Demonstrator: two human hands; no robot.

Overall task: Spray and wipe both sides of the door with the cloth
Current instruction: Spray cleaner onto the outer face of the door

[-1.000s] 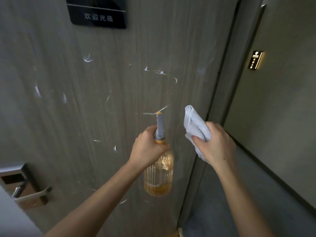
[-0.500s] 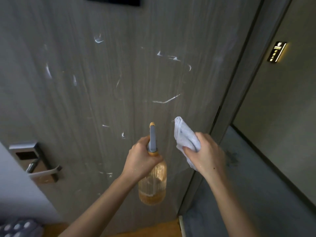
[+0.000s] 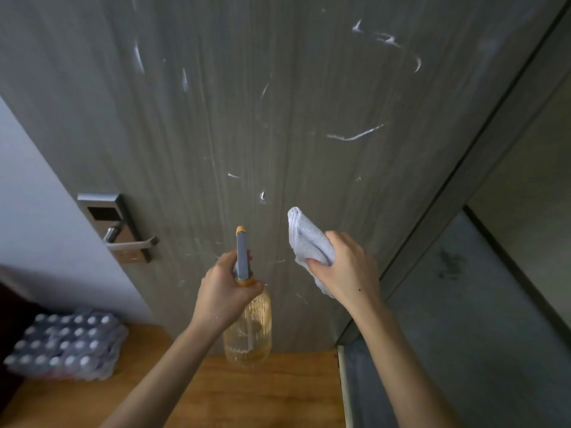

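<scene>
A grey wood-grain door fills the view, streaked with white smears and scattered marks. My left hand grips the neck of an amber ribbed spray bottle, its grey nozzle with an orange tip pointing up at the door's lower part. My right hand holds a folded white cloth just right of the nozzle, close to the door; I cannot tell whether the cloth touches it.
A metal lock plate with a lever handle sits at the door's left edge. A shrink-wrapped pack of bottles lies on the wooden floor at lower left. The door frame and grey corridor floor are on the right.
The view has tilted down: the sign left the top, the wooden floor and bottle pack appeared. Both hands have dropped lower on the door, keeping the bottle and cloth side by side.
</scene>
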